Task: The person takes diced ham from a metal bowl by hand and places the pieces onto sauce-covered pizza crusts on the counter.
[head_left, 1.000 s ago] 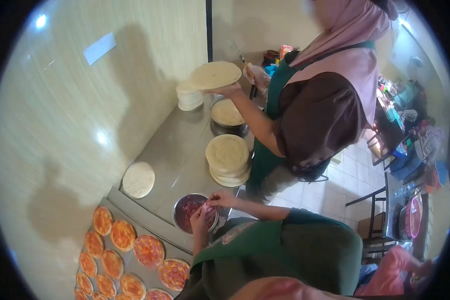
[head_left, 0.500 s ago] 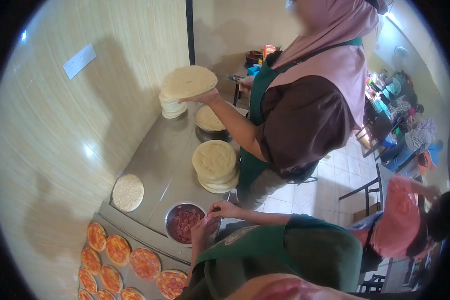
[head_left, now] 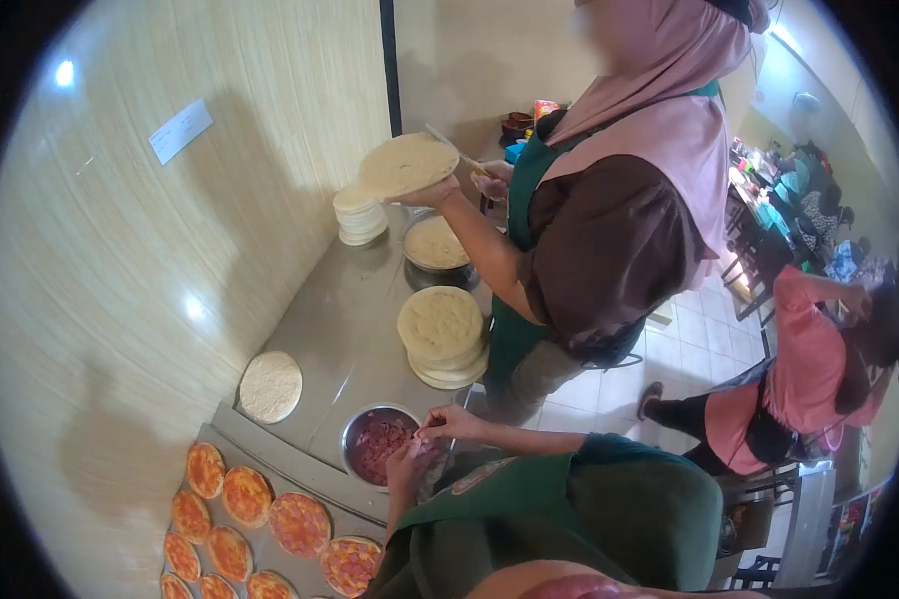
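Over a metal bowl (head_left: 349, 446) of pink chopped pieces (head_left: 381, 442), my left hand (head_left: 405, 465) is closed on a small pink piece at the bowl's right side. My right hand (head_left: 453, 423) meets it from the right, fingertips pinched together on the same piece. Above the bowl in the view, a stack of flat round dough bases (head_left: 442, 324) stands on the metal table (head_left: 315, 324). A single pale base (head_left: 271, 387) lies to the bowl's left. Red-sauced bases (head_left: 246, 497) lie lower left, two of them with pink pieces on top (head_left: 300, 524).
A co-worker (head_left: 619, 230) in a green apron holds a dough base (head_left: 408, 166) on one hand and a thin tool (head_left: 455, 150) in the other. Behind are a small stack (head_left: 360, 218) and a round pan (head_left: 436, 243). Another person (head_left: 814, 369) stands at the right.
The co-worker's tool has come up to the edge of the held base. The person in pink at the right has come further into view, upright. My hands remain together at the bowl.
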`<state>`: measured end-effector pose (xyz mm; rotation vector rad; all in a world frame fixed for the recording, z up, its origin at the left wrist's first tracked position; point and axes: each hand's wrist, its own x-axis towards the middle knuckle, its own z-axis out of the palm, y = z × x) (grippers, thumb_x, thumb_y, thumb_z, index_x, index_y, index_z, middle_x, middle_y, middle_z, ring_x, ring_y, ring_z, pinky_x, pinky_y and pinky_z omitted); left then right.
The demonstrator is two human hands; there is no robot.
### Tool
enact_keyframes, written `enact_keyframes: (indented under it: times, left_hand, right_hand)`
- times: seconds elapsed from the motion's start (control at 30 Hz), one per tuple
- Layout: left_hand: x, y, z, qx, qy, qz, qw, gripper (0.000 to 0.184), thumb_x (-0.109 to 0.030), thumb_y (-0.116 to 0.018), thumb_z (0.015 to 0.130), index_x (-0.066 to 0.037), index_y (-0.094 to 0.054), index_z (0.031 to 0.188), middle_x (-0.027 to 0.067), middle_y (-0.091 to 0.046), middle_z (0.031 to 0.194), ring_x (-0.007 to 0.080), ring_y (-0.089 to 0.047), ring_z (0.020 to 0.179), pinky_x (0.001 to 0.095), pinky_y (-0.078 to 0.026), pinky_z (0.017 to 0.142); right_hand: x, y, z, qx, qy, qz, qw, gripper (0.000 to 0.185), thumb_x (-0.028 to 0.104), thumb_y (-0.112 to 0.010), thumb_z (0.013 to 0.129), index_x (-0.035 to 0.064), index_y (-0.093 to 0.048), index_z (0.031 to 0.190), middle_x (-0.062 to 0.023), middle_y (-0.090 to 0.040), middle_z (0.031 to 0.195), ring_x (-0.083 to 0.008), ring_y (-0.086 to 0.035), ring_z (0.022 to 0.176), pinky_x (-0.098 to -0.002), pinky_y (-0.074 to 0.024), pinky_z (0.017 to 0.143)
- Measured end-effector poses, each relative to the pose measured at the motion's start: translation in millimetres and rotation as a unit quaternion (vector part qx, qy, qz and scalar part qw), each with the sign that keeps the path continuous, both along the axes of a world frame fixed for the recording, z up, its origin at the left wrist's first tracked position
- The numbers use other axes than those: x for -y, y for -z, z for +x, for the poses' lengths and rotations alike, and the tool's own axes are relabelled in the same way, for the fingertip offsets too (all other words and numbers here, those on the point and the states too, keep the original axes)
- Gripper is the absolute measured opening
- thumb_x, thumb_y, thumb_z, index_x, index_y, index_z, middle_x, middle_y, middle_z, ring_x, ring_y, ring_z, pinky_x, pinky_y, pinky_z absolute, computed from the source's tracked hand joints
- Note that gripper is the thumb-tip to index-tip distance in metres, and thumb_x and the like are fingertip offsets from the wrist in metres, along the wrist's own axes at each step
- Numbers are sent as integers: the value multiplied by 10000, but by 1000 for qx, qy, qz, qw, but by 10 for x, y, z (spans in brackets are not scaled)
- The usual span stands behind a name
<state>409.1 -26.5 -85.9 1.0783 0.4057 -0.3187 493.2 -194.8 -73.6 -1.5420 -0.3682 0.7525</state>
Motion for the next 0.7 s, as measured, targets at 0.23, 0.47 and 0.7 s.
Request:
enact_keyframes:
  times: [0.23,0.47,0.7]
  left_hand:
    - [-50,-68,-33,20,-36,10,999,352,-235,-595,884,69,-577,1060,171,-648,942,239,-655,811,290,-535,731]
    - [-77,55,-133,-1,-84,-38,996,345,-217,-614,866,55,-572,1073,175,-653,938,239,-654,810,289,-537,731]
    - [-179,-34,-126,14,-63,-9,998,322,-233,-617,866,37,-601,1042,148,-660,920,222,-655,794,302,-539,720]
  right_hand:
    - [-61,-159,-103,-53,23,-22,998,204,200,-616,885,12,-604,964,-6,-629,856,-64,-559,766,-221,-455,678]
    - [676,-644,231,-26,-37,-100,994,339,358,-640,843,76,-609,1028,2,-606,920,-82,-550,828,-232,-453,649]
    - [1678,-675,717,-70,-31,-228,971,317,368,-622,851,109,-586,1030,29,-611,992,-71,-562,883,-232,-462,701]
